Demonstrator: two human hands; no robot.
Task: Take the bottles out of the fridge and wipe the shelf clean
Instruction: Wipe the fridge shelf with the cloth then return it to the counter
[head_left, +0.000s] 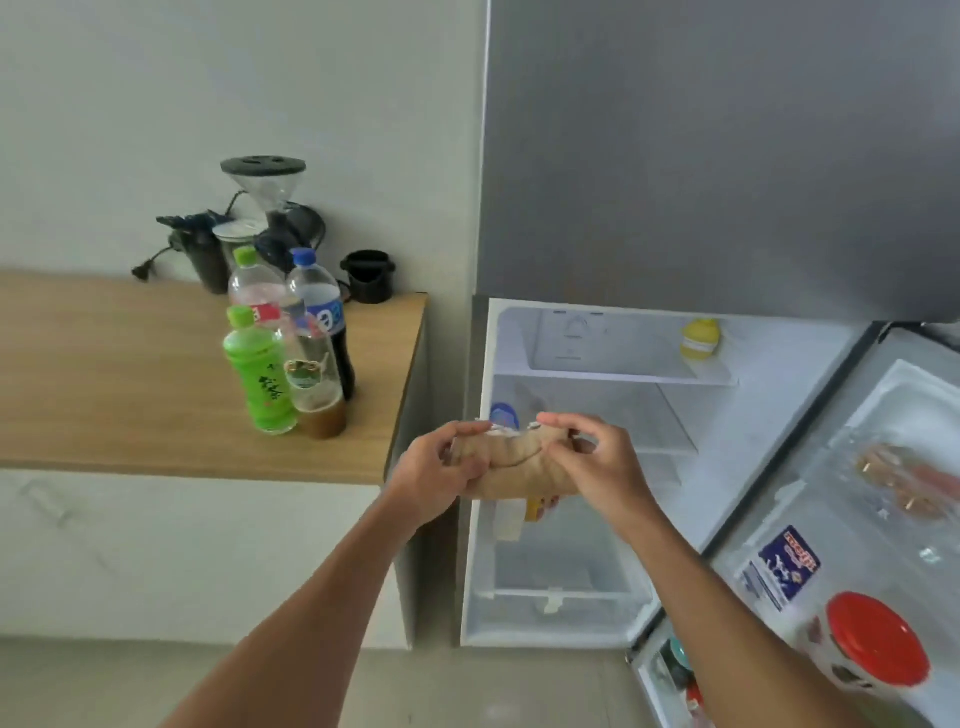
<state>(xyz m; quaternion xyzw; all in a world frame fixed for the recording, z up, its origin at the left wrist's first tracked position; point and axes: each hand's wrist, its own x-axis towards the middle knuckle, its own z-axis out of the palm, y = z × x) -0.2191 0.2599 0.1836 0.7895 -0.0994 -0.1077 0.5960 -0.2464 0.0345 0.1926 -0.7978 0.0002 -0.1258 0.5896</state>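
Observation:
Both hands hold a bunched tan cloth (519, 467) in front of the open fridge (571, 519). My left hand (441, 467) grips its left end and my right hand (597, 457) pinches its right end. Several bottles stand on the wooden counter (130, 389) to the left: a green tea bottle (260, 379), a bottle with brown liquid (317, 395), a dark cola bottle with a blue cap (322, 317) and a clear bottle with a green cap (254, 286). The glass fridge shelf (660, 415) lies behind the cloth. A blue-capped item (503, 415) shows just above the cloth.
A yellow lemon-shaped container (701, 338) sits on the top fridge shelf. The fridge door (857, 519) swings open on the right, holding a red-lidded jar (872, 639) and a blue packet (784, 566). A coffee grinder (270, 208) and black cup (369, 275) stand at the counter's back.

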